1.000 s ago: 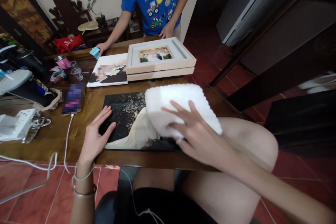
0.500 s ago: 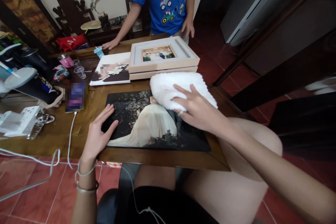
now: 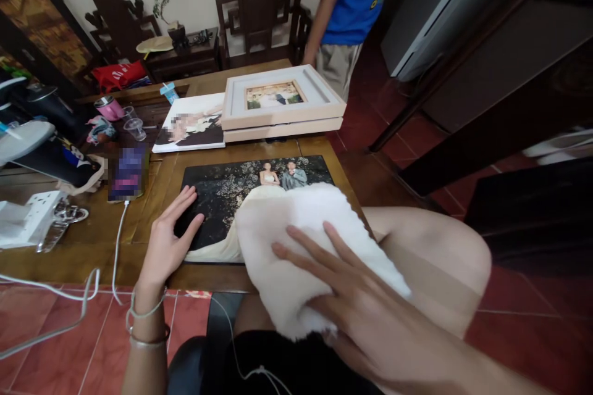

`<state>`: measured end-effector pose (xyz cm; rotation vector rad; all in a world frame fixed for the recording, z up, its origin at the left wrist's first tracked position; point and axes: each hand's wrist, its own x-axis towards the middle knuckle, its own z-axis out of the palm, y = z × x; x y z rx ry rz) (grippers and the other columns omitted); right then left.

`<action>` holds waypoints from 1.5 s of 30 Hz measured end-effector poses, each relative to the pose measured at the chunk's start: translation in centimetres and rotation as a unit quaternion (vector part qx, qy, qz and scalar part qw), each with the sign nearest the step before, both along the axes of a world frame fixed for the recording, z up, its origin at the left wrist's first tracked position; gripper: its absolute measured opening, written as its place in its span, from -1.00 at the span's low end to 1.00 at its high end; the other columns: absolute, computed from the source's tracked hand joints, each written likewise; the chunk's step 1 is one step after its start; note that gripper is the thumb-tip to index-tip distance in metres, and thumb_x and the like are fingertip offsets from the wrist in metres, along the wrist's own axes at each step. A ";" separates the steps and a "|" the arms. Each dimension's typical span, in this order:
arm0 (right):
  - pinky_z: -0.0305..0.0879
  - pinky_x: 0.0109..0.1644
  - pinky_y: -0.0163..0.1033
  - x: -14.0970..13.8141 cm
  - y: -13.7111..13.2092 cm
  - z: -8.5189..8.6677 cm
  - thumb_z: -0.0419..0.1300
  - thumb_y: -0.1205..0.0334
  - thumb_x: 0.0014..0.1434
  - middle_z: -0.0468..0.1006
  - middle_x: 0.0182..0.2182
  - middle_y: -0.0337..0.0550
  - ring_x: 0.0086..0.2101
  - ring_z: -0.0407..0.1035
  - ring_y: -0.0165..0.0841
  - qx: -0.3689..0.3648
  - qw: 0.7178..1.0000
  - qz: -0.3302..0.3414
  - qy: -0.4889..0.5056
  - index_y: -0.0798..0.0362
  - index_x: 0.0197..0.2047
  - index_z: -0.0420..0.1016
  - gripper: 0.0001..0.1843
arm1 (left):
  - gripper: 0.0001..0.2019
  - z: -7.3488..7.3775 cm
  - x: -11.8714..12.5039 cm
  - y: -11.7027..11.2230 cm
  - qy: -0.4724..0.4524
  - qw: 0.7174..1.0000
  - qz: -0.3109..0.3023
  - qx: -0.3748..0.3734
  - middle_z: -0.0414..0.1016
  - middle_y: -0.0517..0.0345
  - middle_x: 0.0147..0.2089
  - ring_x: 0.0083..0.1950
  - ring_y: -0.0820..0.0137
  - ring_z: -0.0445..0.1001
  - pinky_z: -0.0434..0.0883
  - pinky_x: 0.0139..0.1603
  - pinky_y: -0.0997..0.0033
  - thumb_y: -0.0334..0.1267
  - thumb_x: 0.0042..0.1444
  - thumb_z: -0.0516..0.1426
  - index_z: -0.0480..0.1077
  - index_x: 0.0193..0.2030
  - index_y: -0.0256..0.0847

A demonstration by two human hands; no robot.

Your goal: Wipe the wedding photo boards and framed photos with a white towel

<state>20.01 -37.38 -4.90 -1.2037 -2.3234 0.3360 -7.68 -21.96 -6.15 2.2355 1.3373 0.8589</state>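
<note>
A dark wedding photo panel (image 3: 217, 197) lies flat on the wooden table (image 3: 157, 188), showing two seated figures and a long pale dress. My left hand (image 3: 173, 234) rests on its left edge with fingers spread, holding nothing. In my right hand (image 3: 352, 290) is a white cloth (image 3: 296, 228), fluffy like a towel. The cloth covers the lower right of the panel and hangs over the table's front edge. My right fingers press on top of the cloth, with its near edge tucked at the thumb.
Behind the panel, cream picture frames (image 3: 282, 120) are stacked beside a white-edged photo print (image 3: 189, 123). A phone (image 3: 128, 173) on a charging cable, a white power strip (image 3: 34, 216) and cups (image 3: 134, 126) stand left. A person in a blue shirt (image 3: 354, 0) stands beyond the table.
My right hand has drawn the cloth toward me, from the panel's upper right to its lower right and front edge. The other person has moved right. My left hand stays put.
</note>
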 end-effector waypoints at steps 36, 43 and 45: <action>-0.03 0.28 0.54 3.9 9.5 -0.2 0.04 0.53 0.11 0.36 0.28 0.16 0.33 0.04 0.19 0.026 0.986 -0.130 -0.105 0.15 -0.04 0.57 -0.59 | -0.56 0.0 -0.2 0.0 -0.003 1.000 -0.006 0.006 0.37 -0.01 0.35 0.40 0.17 0.27 0.17 0.45 -0.04 -0.05 0.27 0.13 0.42 0.22 -0.18; -0.38 0.37 0.50 0.0 -0.9 -1.7 0.21 0.40 -0.06 0.19 0.38 -0.01 0.38 -0.12 0.17 0.036 0.998 -0.055 -0.009 -0.01 -0.40 0.63 -0.81 | -0.56 -0.1 -0.2 0.1 0.001 1.000 -0.002 0.005 0.37 0.00 0.34 0.41 0.17 0.27 0.17 0.45 -0.04 -0.04 0.27 0.13 0.42 0.22 -0.16; -0.43 0.39 0.45 -0.2 -1.7 -1.5 0.21 0.37 -0.05 0.17 0.40 -0.10 0.39 -0.14 0.12 0.016 0.999 -0.029 -0.004 -0.05 -0.41 0.63 -0.82 | -0.56 0.0 -0.2 0.0 0.004 1.000 -0.005 0.005 0.36 0.00 0.35 0.41 0.17 0.27 0.17 0.45 -0.04 -0.04 0.28 0.13 0.42 0.22 -0.16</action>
